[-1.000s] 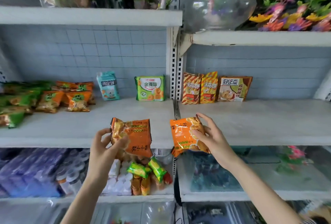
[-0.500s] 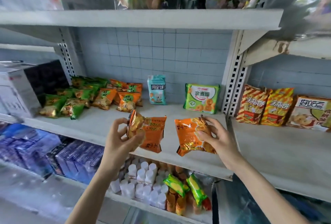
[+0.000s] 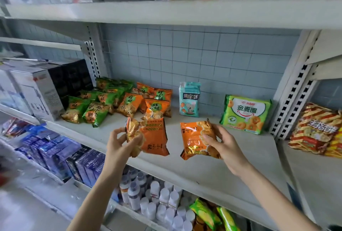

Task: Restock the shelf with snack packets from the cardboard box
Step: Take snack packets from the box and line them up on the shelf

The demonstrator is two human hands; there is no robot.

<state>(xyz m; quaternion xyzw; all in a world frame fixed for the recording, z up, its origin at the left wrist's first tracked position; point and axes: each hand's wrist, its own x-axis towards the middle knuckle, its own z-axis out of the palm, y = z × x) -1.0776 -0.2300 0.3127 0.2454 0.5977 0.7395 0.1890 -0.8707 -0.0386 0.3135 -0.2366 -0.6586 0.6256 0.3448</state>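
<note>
Each hand grips an orange packet over the shelf's (image 3: 212,173) front edge, left hand (image 3: 121,144) holding one (image 3: 154,137), right hand (image 3: 223,144) another (image 3: 193,139), bare board behind.

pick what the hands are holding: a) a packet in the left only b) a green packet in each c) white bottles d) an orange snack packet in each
d: the left hand grips an orange packet and the right hand grips a second orange packet, both in front of the shelf.
</note>
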